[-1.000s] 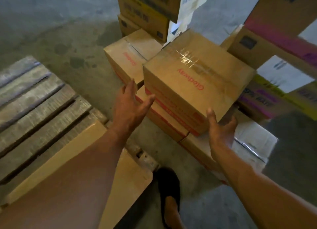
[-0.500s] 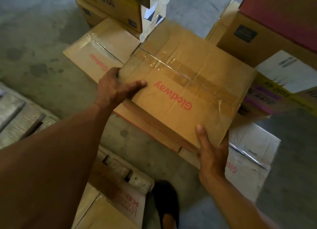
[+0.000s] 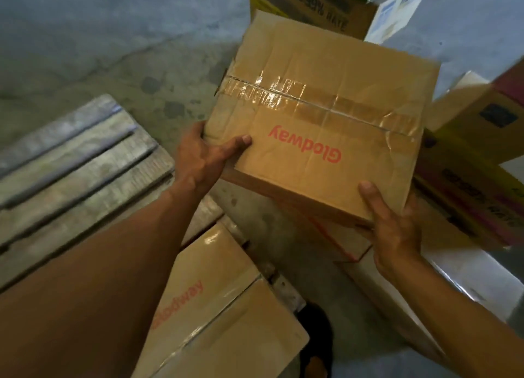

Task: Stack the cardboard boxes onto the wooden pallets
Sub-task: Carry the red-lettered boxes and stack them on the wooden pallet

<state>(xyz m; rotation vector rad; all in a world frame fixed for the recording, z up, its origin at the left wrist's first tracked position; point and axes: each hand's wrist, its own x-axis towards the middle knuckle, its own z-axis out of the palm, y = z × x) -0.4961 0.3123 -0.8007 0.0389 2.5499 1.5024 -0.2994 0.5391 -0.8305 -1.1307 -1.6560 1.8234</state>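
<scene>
The taped Glodway box is now lifted off the pile, where it rested a moment ago. The left hand grips its left corner and the right hand its near right corner, fingers clasped on the cardboard. It hangs beside the wooden pallet, which already carries a second Glodway box; I judge the transfer has begun.

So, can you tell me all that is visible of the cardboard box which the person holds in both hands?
The cardboard box is brown, creased and closed, with glossy clear tape along its top seam and the red word Glodway, upside down in this view. It is held tilted above the floor. The left hand grips its left edge, thumb on top; the right hand holds its near right corner, thumb on top.
</scene>
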